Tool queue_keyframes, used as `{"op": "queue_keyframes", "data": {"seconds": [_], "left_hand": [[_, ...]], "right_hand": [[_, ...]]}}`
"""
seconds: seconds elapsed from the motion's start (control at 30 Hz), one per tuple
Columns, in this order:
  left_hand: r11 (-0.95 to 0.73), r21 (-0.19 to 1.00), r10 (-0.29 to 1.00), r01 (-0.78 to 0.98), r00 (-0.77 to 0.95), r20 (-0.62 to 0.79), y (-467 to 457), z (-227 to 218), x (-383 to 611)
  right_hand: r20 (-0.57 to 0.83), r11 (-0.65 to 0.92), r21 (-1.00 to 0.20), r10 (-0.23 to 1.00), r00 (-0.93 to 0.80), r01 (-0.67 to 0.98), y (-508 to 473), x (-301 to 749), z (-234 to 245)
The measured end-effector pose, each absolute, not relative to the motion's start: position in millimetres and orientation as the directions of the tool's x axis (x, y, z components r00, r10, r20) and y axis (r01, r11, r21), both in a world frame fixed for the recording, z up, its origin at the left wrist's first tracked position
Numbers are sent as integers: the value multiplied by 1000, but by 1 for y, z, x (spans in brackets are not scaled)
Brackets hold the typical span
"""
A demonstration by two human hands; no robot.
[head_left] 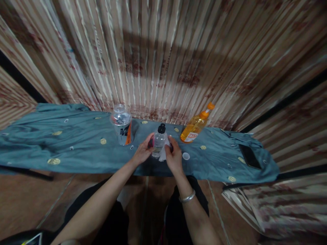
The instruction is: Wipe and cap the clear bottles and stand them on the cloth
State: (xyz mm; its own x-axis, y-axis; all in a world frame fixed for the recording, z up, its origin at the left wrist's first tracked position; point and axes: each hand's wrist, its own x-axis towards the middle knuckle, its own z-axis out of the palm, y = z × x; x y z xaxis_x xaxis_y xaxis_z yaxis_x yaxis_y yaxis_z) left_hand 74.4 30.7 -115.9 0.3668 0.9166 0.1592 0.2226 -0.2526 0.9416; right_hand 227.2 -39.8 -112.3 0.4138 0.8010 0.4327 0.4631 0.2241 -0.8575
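Observation:
In the head view, a small clear bottle with a black cap [159, 137] stands upright between my two hands at the middle of the cloth-covered table. My left hand [145, 149] is wrapped round the bottle's left side, with something pink showing by its fingertips. On the other side, my right hand [174, 156] is closed on a crumpled white tissue [163, 153], which lies against the bottle. A small round white lid [186, 156] lies just right of my right hand.
A clear plastic cup with a domed lid [122, 127] stands to the left. An orange bottle [194, 127] stands at the back right. A black phone [249, 156] lies near the right end of the blue-green cloth [84, 149]. Curtains hang behind.

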Motion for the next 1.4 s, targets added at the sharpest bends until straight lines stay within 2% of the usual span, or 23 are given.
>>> {"op": "queue_keyframes", "data": {"seconds": [0.13,0.3,0.43,0.53,0.67,0.73,0.93,1.1,1.23,1.4], "left_hand": [[-165,981,902,103,417,108,34,-123,78],[-120,990,912,80,402,78,38,-132,82],[-149,974,935,168,346,83,38,-135,83],[-197,953,940,231,321,116,39,-136,83],[-255,944,933,208,309,184,36,-137,83],[-250,953,933,168,305,191,32,-136,85],[-112,993,955,-37,272,118,16,-119,90],[-108,992,975,-62,186,118,17,-112,89],[-65,988,982,-139,165,88,22,-118,82],[-91,985,988,-149,108,108,23,-119,71]], "right_hand": [[557,325,-788,737,382,523,-49,225,-77],[575,269,-738,731,367,619,-57,214,-84],[486,185,-795,765,423,578,-56,212,-130],[345,70,-855,817,462,513,-53,214,-165],[207,-12,-899,869,450,438,-49,222,-173],[226,27,-909,869,439,415,-47,227,-157],[416,242,-869,831,370,432,-43,226,-98],[440,274,-833,855,275,481,-39,210,-113],[351,193,-868,891,289,458,-30,208,-147],[114,59,-975,961,253,213,-5,225,-164]]}}
